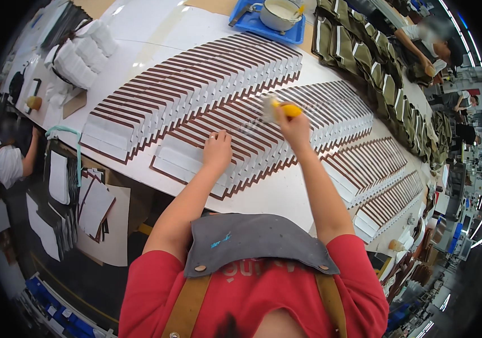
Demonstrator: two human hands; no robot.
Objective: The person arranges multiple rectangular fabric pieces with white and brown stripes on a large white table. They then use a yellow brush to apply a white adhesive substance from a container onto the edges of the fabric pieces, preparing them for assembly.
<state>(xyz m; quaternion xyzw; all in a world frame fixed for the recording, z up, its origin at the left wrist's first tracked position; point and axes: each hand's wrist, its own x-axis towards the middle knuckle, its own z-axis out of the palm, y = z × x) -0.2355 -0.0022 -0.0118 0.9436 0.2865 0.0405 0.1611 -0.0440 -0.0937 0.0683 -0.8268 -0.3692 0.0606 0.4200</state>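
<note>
Before me, overlapping white panels with brown edges [303, 141] lie fanned in a long stepped row. My left hand [218, 150] rests on the row's left part, fingers stretched over the panels, holding nothing. A brush with a yellow handle [290, 110] is in my right hand [295, 130], its fingers closed around the handle. The pale bristles [268, 107] hover over or touch the middle of the same row; I cannot tell which. Behind it a second fanned row [196, 84] stretches across the table. Two shorter rows [368, 166] lie to the right.
A pot of pale stuff [279, 14] stands on a blue tray [246, 21] at the back. Olive-green strapped pieces [365, 50] are heaped along the right. White bundles [80, 56] sit at the far left. Co-workers [7, 152] are at both sides.
</note>
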